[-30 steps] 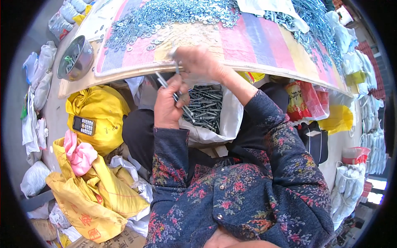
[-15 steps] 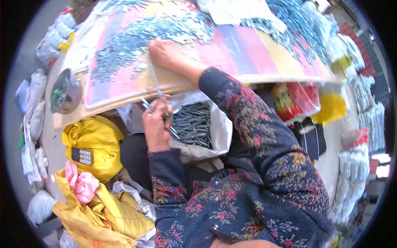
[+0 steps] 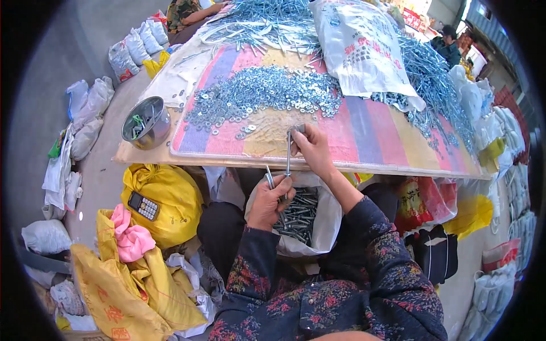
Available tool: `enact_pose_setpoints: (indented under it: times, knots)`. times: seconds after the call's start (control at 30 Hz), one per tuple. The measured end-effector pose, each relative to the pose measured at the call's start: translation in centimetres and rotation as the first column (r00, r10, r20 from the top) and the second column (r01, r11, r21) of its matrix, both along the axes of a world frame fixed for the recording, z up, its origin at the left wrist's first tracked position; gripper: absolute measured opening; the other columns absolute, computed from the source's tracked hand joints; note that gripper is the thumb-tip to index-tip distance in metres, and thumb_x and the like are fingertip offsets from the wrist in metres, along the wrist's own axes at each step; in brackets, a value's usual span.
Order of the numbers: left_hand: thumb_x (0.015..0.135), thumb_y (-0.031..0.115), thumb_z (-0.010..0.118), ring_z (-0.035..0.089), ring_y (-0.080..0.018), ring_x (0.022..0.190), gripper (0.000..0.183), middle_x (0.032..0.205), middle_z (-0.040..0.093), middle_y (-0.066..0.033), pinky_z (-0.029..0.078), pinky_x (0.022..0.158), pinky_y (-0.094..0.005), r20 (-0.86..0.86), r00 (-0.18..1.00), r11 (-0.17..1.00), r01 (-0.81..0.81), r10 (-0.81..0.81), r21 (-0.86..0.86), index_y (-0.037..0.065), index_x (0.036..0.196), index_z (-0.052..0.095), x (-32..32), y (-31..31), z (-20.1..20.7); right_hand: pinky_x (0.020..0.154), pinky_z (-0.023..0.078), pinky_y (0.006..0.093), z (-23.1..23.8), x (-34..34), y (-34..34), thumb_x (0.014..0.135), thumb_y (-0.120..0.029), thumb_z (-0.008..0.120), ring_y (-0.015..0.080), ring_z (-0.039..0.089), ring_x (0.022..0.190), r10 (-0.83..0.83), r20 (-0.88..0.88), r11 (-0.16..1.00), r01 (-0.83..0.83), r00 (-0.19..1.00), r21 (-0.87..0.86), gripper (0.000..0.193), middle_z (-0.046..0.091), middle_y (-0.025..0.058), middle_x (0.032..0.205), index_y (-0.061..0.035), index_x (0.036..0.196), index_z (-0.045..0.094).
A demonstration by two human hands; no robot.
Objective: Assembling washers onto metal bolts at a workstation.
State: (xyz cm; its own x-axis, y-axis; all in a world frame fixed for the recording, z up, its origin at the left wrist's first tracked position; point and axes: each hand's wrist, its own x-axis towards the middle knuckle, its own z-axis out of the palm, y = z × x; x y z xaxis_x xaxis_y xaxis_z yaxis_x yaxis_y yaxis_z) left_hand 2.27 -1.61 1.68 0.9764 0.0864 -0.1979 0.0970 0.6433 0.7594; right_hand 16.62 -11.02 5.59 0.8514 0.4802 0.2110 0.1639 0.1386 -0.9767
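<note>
My left hand (image 3: 268, 206) is closed around metal bolts; the shank of one bolt (image 3: 270, 181) sticks up from the fingers. A longer bolt (image 3: 288, 152) stands nearly upright between my hands, its lower end at my left fingertips. My right hand (image 3: 311, 149) pinches a small grey piece, which looks like a washer (image 3: 298, 129), at that bolt's top. Many loose washers (image 3: 267, 94) lie spread on the striped sheet (image 3: 372, 133) beyond my hands. Below them, a white sack (image 3: 325, 227) between my knees holds many bolts (image 3: 300, 213).
A metal bowl (image 3: 149, 139) stands at the table's left corner. Long bolts (image 3: 435, 85) are heaped at the far right beside a white woven bag (image 3: 361, 51). A phone (image 3: 143, 206) rests on a yellow bag (image 3: 182, 196). Another person's arm (image 3: 199, 14) shows at the far left.
My right hand has drawn back from the washers toward my left hand, and a long bolt now spans the two. The view has shifted, showing more of the table's far side.
</note>
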Motion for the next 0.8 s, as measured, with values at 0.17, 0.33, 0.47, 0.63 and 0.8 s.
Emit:
enact_pose_setpoints:
  times: [0.17,0.33,0.47,0.63,0.8]
  knots:
    - [0.089,0.019,0.064,0.039,-0.0050,0.047,0.019,0.065,0.053,-0.0025,0.026,0.039,-0.0177,-0.012,0.996,0.988,0.084,-0.087,-0.129,0.001,0.093,0.060,1.6,-0.8,0.2,0.050,0.042,0.0269,0.1,2.4,-2.8,0.083,-0.001,0.064,0.0126,0.056,0.053,-0.090,0.762,0.935,0.318,0.641,-0.157,0.017,0.052,0.0071,0.062,-0.0012,0.073,0.049]
    - [0.086,0.015,0.067,0.040,-0.0041,0.047,0.014,0.070,0.059,-0.0026,0.025,0.037,-0.0172,-0.048,0.993,0.988,-0.101,0.107,0.118,0.003,0.089,0.061,1.8,-1.6,-1.3,0.052,0.043,0.0291,1.7,1.4,-4.5,0.080,-0.002,0.067,0.0178,0.059,0.060,-0.020,0.792,0.949,0.262,0.610,-0.177,0.011,0.055,0.0090,0.068,-0.0009,0.079,0.056]
    - [0.083,0.011,0.070,0.047,-0.0043,0.050,0.014,0.070,0.061,-0.0033,0.029,0.038,-0.0171,-0.078,0.986,0.987,-0.141,0.147,0.080,0.002,0.090,0.062,2.1,-1.8,-0.5,0.062,0.049,0.0334,1.0,8.0,-7.7,0.083,-0.009,0.064,0.0305,0.061,0.066,-0.302,0.688,0.836,0.530,0.660,-0.141,0.014,0.063,0.0164,0.082,-0.0004,0.094,0.062]
    - [0.082,0.007,0.069,0.049,-0.0058,0.049,0.011,0.069,0.062,-0.0047,0.030,0.036,-0.0170,-0.118,0.989,0.996,-0.084,0.084,0.010,0.002,0.090,0.062,2.2,-2.6,-0.7,0.070,0.050,0.0461,-3.8,17.0,-9.3,0.081,-0.017,0.063,0.0406,0.062,0.077,-0.239,0.788,0.427,0.790,0.567,-0.439,0.021,0.062,0.0209,0.090,0.0001,0.093,0.060]
    - [0.082,0.007,0.069,0.049,-0.0058,0.050,0.012,0.070,0.062,-0.0051,0.030,0.037,-0.0168,-0.141,0.987,0.997,-0.080,0.082,0.019,0.002,0.090,0.062,2.0,-2.8,-0.7,0.070,0.048,0.0493,-3.9,17.3,-9.0,0.080,-0.022,0.063,0.0418,0.061,0.082,-0.154,0.758,0.446,0.729,0.634,-0.519,0.025,0.060,0.0229,0.098,0.0002,0.090,0.059]
